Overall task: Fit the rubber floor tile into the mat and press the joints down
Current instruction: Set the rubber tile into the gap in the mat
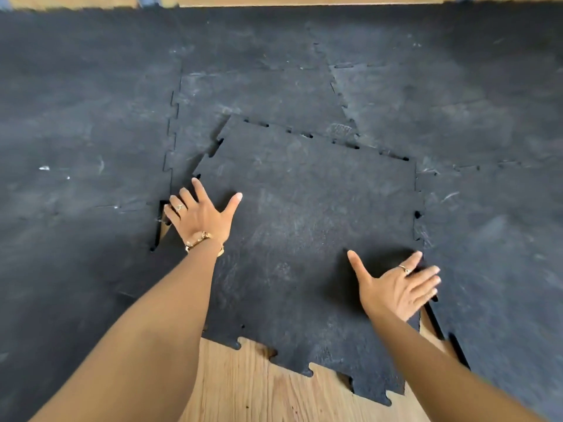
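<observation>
A black rubber floor tile [304,226] with jigsaw edges lies skewed in a gap of the dark interlocking mat [91,132]. Its far edge overlaps the mat tile behind it, and its near toothed edge lies on bare wood. My left hand [201,214] rests flat on the tile's left edge with fingers spread, beside a narrow open slit at the left joint. My right hand [399,284] is spread over the tile's right edge, slightly blurred, next to a gap where the wood shows. Neither hand holds anything.
Wooden floor [259,388] shows below the tile's near edge and in the slit at the right [432,327]. The mat stretches left, right and far ahead to a wooden strip [304,0] at the top. White specks [44,168] lie on the left mat.
</observation>
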`<state>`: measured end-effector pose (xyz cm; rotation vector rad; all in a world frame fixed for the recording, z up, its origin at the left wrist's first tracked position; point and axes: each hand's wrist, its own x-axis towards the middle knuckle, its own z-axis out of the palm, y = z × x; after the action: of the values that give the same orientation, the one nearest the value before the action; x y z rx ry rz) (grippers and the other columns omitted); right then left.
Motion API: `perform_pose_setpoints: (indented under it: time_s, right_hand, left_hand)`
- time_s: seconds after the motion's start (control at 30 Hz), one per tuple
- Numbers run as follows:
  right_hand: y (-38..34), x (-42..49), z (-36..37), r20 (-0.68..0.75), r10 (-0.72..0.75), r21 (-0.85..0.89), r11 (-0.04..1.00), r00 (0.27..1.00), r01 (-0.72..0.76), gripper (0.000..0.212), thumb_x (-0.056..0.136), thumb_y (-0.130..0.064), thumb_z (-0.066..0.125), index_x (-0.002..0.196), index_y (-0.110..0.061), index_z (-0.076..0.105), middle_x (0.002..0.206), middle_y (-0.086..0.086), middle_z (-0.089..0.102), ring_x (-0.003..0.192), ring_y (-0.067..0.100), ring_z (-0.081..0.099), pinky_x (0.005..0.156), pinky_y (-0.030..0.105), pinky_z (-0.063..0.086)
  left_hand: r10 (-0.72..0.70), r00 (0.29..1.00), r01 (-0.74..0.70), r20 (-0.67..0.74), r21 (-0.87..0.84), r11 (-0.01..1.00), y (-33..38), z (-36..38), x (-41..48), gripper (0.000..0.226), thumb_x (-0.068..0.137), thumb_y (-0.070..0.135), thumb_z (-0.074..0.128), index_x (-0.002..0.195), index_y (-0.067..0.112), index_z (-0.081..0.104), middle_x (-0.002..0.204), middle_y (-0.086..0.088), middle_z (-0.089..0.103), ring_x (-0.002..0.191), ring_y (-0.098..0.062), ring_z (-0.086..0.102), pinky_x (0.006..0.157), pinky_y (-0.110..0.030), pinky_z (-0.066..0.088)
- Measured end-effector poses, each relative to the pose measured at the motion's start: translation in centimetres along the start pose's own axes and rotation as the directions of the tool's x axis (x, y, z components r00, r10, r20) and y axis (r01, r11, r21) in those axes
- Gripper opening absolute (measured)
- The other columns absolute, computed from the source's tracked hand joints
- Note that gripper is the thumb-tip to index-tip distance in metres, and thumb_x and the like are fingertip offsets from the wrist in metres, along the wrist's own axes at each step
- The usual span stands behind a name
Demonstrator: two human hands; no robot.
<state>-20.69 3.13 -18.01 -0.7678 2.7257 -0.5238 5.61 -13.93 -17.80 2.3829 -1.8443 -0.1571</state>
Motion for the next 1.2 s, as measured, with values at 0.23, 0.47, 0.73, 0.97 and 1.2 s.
perform_pose_setpoints:
  time_s: [0.23,0.47,0.73,0.97,1.2]
  right_hand:
    - [-3.5,1.5,-2.0,0.172,0.174,-0.085,0.983,0.97,-0.161,0.125,0.062,-0.07,0.073,0.153,-0.022,0.002,0.147,0.03,0.016,0.128,0.04,0.031,0.106,0.047,0.03]
    - [-2.9,3.5,-5.7,0.216,0.11,-0.152,0.985,0.97,-0.078,0.112,0.058,-0.049,0.089,0.143,-0.018,0.022,0.128,0.024,0.034,0.115,0.038,0.042,0.093,0.047,0.041]
    - [-0.9,3.5,-8.0,0.241,0.028,-0.183,0.983,0.97,0.017,0.118,0.052,-0.05,0.091,0.146,-0.025,0.023,0.128,0.021,0.033,0.115,0.04,0.043,0.093,0.05,0.042]
    - [0.3,1.7,-9.0,0.295,-0.005,-0.155,0.986,0.955,0.053,0.127,0.044,-0.041,0.096,0.146,-0.033,0.022,0.128,0.018,0.031,0.117,0.041,0.042,0.095,0.055,0.043]
    - [0.9,0.7,-10.2,0.358,-0.029,-0.259,0.957,0.933,0.129,0.133,0.051,-0.045,0.093,0.151,-0.037,0.007,0.13,0.019,0.026,0.118,0.042,0.04,0.092,0.054,0.043]
  left_hand:
    - [0.098,0.988,-0.125,0.121,0.236,0.964,-0.6,-3.9,1.0,0.091,0.081,0.081,0.018,0.153,0.025,0.015,0.135,-0.016,0.046,0.123,-0.044,0.039,0.094,-0.047,0.035]
    - [0.015,0.943,-0.113,0.331,0.276,0.955,-2.1,-6.5,-4.0,0.089,0.083,0.079,0.026,0.153,0.028,0.008,0.149,-0.013,0.03,0.129,-0.039,0.036,0.092,-0.045,0.044]
    - [0.128,0.876,-0.122,0.465,-0.043,0.992,-6.5,-7.7,-7.3,0.104,0.07,0.078,0.054,0.152,0.037,0.004,0.143,-0.012,0.043,0.121,-0.044,0.046,0.095,-0.051,0.046]
    - [0.052,0.832,0.043,0.553,-0.157,0.987,-10.5,-8.5,-12.2,0.107,0.067,0.071,0.068,0.147,0.051,0.0,0.09,-0.001,0.05,0.099,-0.034,0.058,0.088,-0.047,0.049]
    - [-0.049,0.821,0.118,0.569,-0.085,0.989,-11.0,-7.9,-14.9,0.109,0.069,0.069,0.066,0.148,0.049,-0.006,0.097,-0.017,0.064,0.117,-0.044,0.052,0.089,-0.054,0.051]
